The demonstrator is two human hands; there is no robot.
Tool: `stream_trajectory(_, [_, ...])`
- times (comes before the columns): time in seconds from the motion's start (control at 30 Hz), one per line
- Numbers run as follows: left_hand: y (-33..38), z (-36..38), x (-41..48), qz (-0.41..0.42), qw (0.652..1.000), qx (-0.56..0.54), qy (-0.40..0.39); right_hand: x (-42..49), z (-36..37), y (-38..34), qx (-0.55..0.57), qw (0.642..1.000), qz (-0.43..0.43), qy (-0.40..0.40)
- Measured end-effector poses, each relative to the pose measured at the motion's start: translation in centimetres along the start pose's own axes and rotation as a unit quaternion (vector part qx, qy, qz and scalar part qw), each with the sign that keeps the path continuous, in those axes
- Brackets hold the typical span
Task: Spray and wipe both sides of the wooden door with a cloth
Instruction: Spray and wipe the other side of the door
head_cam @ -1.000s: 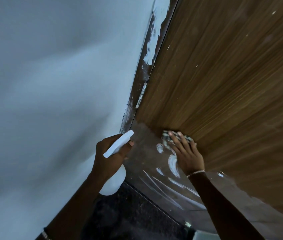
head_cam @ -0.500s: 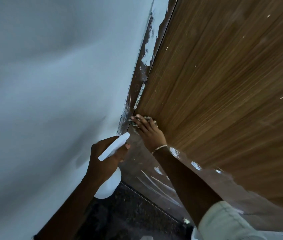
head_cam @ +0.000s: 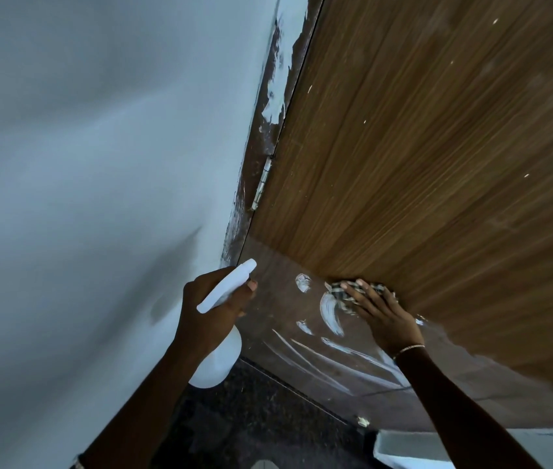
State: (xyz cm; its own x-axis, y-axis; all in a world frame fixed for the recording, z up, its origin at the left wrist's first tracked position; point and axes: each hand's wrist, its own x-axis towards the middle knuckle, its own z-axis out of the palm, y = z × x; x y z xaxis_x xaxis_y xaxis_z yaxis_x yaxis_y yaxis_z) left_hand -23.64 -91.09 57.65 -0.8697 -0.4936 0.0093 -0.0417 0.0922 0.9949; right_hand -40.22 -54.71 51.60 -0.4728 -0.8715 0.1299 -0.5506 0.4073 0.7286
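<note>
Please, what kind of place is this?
Probably an indoor doorway, perhaps in a home: a wooden door on a metal hinge, a pale painted wall beside it, and a dark speckled floor below.

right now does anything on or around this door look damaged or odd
Yes. The door frame beside the hinge has ragged white paint patches over bare brown, as if peeling. White streaks smear the darker lower panel left of the cloth, likely unwiped spray.

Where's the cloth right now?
In the head view, the checked cloth is pressed low on the wooden door under the flat fingers of the right hand, to the right of the spray bottle that the left hand grips.
</note>
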Motion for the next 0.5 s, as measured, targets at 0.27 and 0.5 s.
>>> stream_trajectory(0.27, [1.0, 1.9, -1.8, 0.008, 0.999, -0.024, -0.022, 3.5, -1.5, 0.0, -0.055, 0.998, -0.037, -0.006])
stream_trajectory(0.5, [1.2, 5.3, -3.1, -0.004, 0.999, -0.024, -0.031, 6.8, -2.2, -0.7, -0.060, 0.998, -0.035, 0.002])
